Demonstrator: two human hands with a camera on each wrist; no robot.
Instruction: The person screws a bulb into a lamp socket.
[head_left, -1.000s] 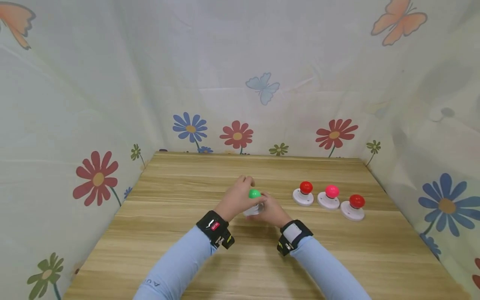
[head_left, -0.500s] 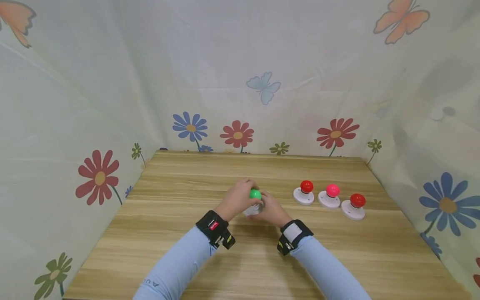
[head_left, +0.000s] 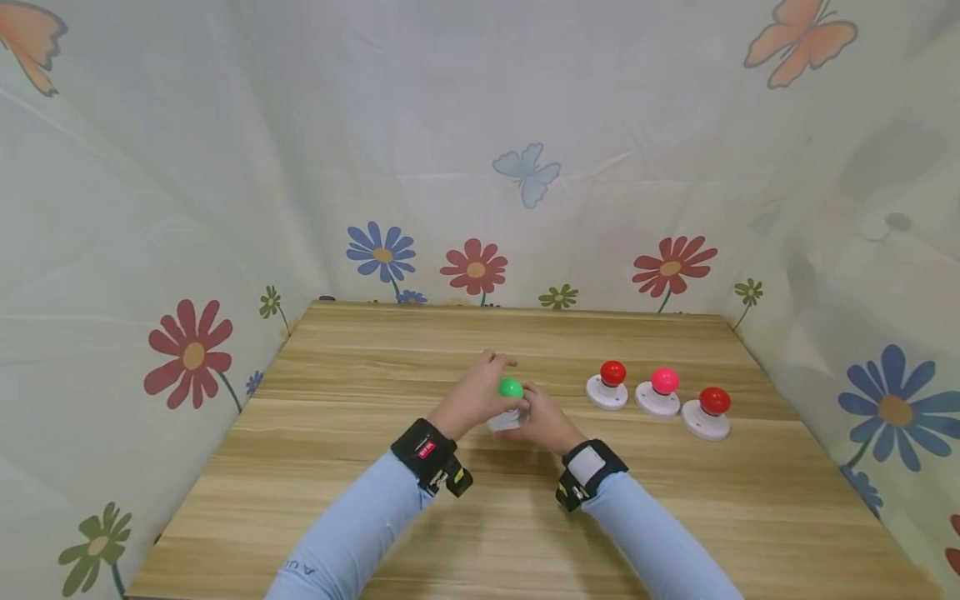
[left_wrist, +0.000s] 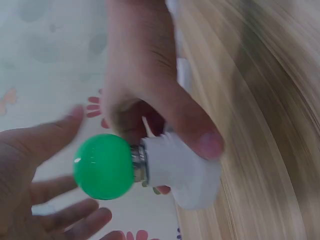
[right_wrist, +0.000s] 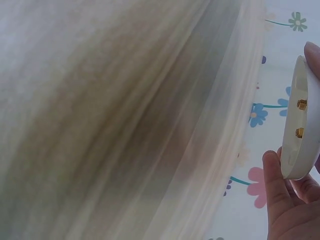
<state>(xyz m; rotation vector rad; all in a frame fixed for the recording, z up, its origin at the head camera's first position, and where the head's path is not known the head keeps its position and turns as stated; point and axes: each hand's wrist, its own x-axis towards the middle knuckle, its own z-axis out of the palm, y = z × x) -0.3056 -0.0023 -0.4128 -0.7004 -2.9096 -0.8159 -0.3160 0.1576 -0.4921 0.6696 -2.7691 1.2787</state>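
Observation:
My right hand (head_left: 551, 423) grips a white round lamp socket (left_wrist: 197, 180) by its base, thumb on one side. Screwed into its neck, or seated at it, is a green bulb (head_left: 512, 388) with a silver metal collar. My left hand (head_left: 474, 398) is around the bulb; in the left wrist view its fingers (left_wrist: 75, 227) are spread and stand off the green globe. The right wrist view shows the hollow underside of the socket base (right_wrist: 296, 150) with brass screws, held by the right fingers (right_wrist: 275, 185).
To the right on the wooden table (head_left: 360, 367) stand three white sockets with bulbs: a red bulb (head_left: 612, 372), a pink bulb (head_left: 664, 381) and another red bulb (head_left: 715, 401). A flower-printed curtain (head_left: 420, 125) surrounds the table.
Around the green bulb the left fingers shift, closing in and then spreading out again. The right hand with the socket stays nearly in place.

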